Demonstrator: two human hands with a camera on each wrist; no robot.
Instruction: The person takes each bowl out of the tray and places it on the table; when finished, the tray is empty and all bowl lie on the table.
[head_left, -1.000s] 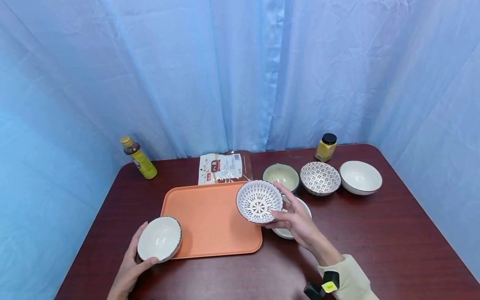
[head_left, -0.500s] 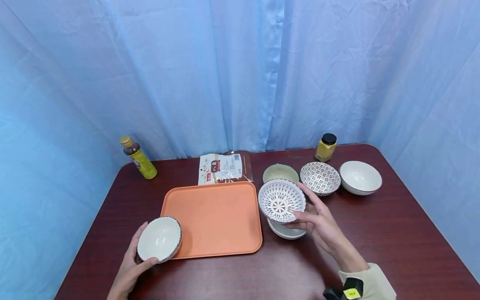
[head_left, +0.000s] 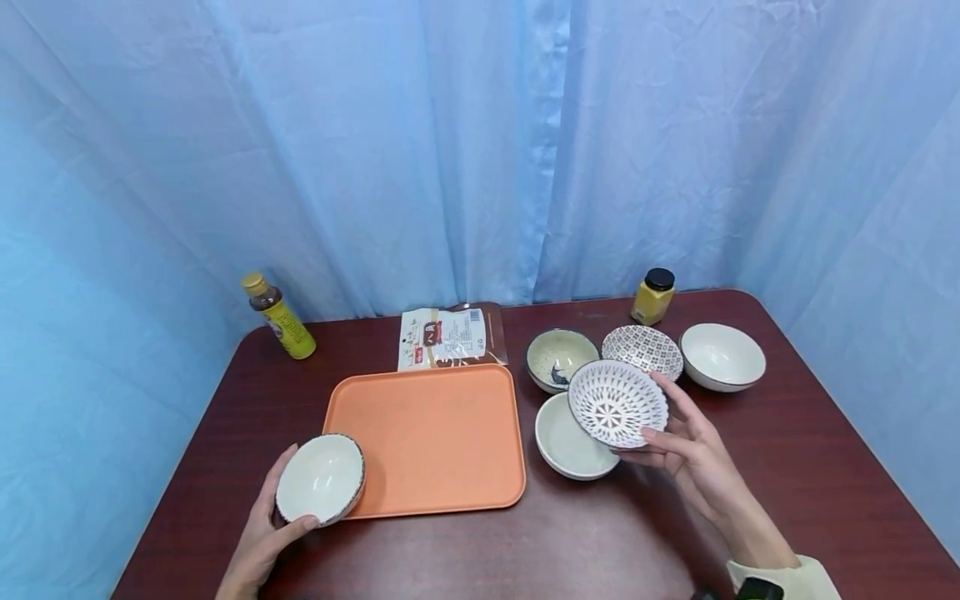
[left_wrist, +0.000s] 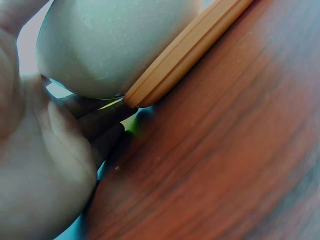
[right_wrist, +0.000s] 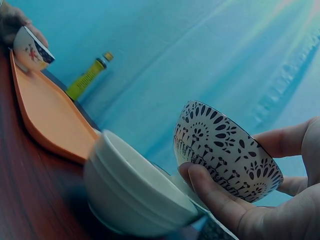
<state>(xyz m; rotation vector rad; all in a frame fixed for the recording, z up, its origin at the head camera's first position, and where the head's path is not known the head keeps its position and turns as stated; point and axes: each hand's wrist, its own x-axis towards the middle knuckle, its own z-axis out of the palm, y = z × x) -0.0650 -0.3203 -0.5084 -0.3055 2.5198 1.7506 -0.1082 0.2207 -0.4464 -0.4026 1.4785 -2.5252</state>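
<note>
My right hand (head_left: 697, 462) grips a black-and-white patterned bowl (head_left: 617, 405) by its side, thumb over the rim and fingers beneath. That bowl is held up, overlapping a plain white bowl (head_left: 566, 446) on the table in the head view; the right wrist view shows it apart from the ridged white bowl (right_wrist: 132, 192). At the left, my left hand (head_left: 264, 529) holds a white bowl with a dark speckled rim (head_left: 321, 479), thumb at the near rim. This bowl sits over the left front corner of the orange tray (head_left: 438, 442); the left wrist view shows its base against the tray edge (left_wrist: 170, 60).
Behind the tray lies a food packet (head_left: 442, 337). A yellow bottle (head_left: 281, 321) stands back left. Toward the back right are a greenish bowl (head_left: 558, 354), a brown-patterned bowl (head_left: 641, 346), a white bowl (head_left: 722, 357) and a black-lidded yellow jar (head_left: 653, 297).
My right hand has carried the patterned bowl rightward, from over the tray's right edge to beyond the plain white bowl's middle. My left hand and its bowl have stayed put.
</note>
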